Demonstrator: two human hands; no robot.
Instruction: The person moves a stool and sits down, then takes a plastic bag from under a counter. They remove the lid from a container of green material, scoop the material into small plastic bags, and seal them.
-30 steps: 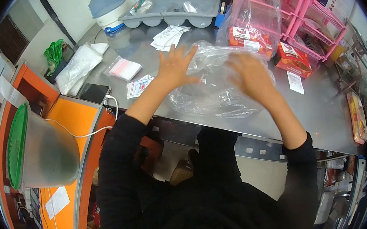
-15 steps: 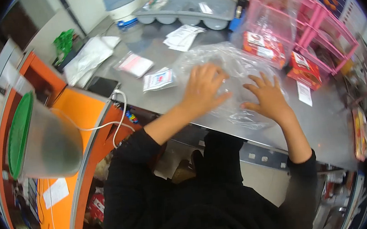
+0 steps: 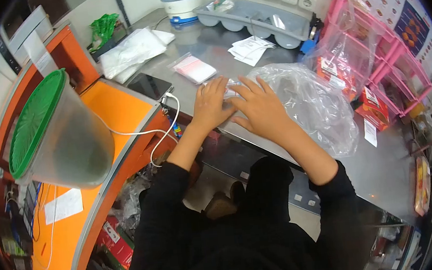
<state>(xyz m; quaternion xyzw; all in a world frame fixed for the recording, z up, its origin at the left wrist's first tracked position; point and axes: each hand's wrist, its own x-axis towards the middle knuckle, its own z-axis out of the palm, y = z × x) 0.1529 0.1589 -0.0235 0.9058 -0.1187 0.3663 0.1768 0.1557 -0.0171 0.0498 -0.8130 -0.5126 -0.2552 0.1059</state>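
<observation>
Side by side at the front of the steel counter, my left hand (image 3: pixel 210 106) and my right hand (image 3: pixel 261 105) rest over a small white printed packet (image 3: pixel 232 85). Only part of that packet shows; my fingers cover the remainder. My left fingers lie stretched out on its left side. The right hand has its fingers spread, thumb pointing at the left hand. A crumpled clear plastic bag (image 3: pixel 318 109) spreads out just right of my right hand. Beyond the left fingertips lies a pink-and-white packet (image 3: pixel 195 68) in clear wrap.
A phone (image 3: pixel 150 86) with a white cable lies at the left. Behind are white bags (image 3: pixel 132 52), paper slips (image 3: pixel 251 50) and a grey tray (image 3: pixel 251 19). Pink racks (image 3: pixel 402 73) and red boxes (image 3: pixel 373 108) stand right. A green-lidded tub (image 3: pixel 78 138) sits on the orange desk.
Both hands have moved left, off the clear bag and onto the small white packet, and are closer together. The view has turned left.
</observation>
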